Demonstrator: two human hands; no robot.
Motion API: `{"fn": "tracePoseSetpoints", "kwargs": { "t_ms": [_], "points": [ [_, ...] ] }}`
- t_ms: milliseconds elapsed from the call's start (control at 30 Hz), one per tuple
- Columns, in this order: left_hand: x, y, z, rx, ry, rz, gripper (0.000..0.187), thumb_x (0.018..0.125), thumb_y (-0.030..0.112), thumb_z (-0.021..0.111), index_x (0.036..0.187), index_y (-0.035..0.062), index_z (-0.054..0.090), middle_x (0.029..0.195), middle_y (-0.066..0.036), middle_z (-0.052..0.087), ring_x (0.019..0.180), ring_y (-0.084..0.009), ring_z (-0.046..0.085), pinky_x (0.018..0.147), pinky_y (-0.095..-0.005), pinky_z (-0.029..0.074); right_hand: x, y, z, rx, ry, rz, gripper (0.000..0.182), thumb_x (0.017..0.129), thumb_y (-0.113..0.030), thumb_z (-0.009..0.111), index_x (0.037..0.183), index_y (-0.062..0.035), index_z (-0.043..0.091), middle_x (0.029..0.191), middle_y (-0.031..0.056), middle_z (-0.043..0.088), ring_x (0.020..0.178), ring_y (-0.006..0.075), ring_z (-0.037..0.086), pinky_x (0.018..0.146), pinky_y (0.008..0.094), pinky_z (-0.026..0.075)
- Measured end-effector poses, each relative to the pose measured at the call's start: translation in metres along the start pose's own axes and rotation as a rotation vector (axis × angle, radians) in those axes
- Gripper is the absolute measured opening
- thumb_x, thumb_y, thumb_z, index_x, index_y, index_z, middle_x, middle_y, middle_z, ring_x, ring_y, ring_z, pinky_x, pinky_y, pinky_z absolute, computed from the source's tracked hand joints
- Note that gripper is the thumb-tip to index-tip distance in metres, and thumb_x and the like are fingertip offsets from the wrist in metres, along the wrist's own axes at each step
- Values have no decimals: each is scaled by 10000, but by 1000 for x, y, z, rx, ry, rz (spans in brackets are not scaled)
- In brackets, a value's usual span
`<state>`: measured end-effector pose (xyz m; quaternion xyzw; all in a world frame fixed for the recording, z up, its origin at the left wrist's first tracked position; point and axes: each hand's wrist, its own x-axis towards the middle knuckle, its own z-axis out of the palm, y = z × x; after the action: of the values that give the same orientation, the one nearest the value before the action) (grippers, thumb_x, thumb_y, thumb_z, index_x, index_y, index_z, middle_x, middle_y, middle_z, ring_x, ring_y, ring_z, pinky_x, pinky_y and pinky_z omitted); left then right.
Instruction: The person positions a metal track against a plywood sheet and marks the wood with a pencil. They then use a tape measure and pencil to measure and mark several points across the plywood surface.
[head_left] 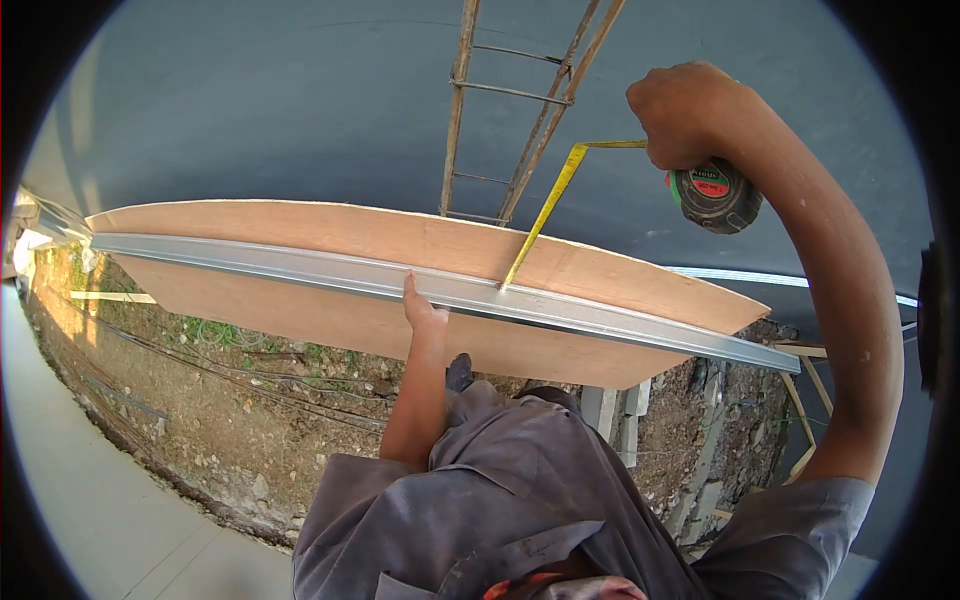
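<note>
A long silvery metal profile (pixel 600 310) lies lengthwise over a reddish-brown plywood sheet (pixel 420 230). My left hand (pixel 425 308) grips the profile's near edge near its middle, thumb on top and the other fingers hidden beneath. Up at the right, my right hand (pixel 682 112) is closed in a fist on a tape measure. Its dark round case (pixel 715 195) with a red and green label shows just below the wrist. The yellow tape blade (pixel 550 212) leaves the fist, bends sharply, and slants down to the profile, right of my left hand.
A wooden ladder with metal rungs (pixel 512 92) stands against the grey wall (pixel 270 120) beyond the sheet. Rubble-strewn ground (pixel 260 440) lies below, with thin rods or cables along it. Pale flooring (pixel 110 450) borders it at left; wooden strips (pixel 815 385) are at right.
</note>
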<state>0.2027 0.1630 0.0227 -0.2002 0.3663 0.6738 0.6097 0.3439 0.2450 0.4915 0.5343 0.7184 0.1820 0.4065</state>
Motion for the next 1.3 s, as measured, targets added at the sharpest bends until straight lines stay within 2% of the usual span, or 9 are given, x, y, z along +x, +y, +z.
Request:
{"fn": "tracePoseSetpoints", "kwargs": {
  "t_ms": [733, 867, 933, 1033, 1300],
  "points": [
    [-1, 0, -2, 33, 27, -13, 548, 811, 396, 604, 1272, 143, 449, 1292, -57, 470, 1180, -281, 429, 989, -521, 306, 0, -3, 5, -8, 25, 3, 247, 645, -101, 646, 875, -8, 656, 818, 156, 664, 697, 241, 662, 649, 325, 528],
    [-2, -1, -2, 28, 1, -7, 558, 810, 399, 605, 1280, 144, 442, 1302, -57, 461, 1189, -281, 421, 991, -521, 301, -3, -8, -2, -24, -36, 6, 269, 647, -104, 647, 900, -14, 659, 825, 153, 665, 709, 240, 662, 642, 315, 525],
    [-3, -2, -1, 91, 105, 24, 474, 840, 401, 555, 1219, 124, 491, 1259, -71, 497, 1166, -277, 452, 987, -493, 331, -2, -8, 2, -23, -54, 7, 275, 647, -106, 648, 907, -16, 660, 831, 152, 665, 717, 237, 663, 641, 315, 524],
    [-4, -3, -7, 75, 69, 12, 552, 808, 397, 603, 1273, 143, 446, 1290, -65, 470, 1173, -278, 437, 980, -513, 316, 2, -7, 10, -16, 9, -63, 288, 642, -105, 650, 919, -23, 663, 846, 145, 668, 731, 228, 664, 648, 325, 525],
    [-5, -6, -11, 33, 23, -13, 519, 813, 395, 596, 1242, 134, 465, 1261, -67, 491, 1162, -278, 446, 972, -510, 327, 0, -12, 8, -19, -6, -79, 303, 632, -106, 651, 927, -38, 672, 845, 131, 671, 721, 223, 664, 637, 323, 523]
  ]
}}
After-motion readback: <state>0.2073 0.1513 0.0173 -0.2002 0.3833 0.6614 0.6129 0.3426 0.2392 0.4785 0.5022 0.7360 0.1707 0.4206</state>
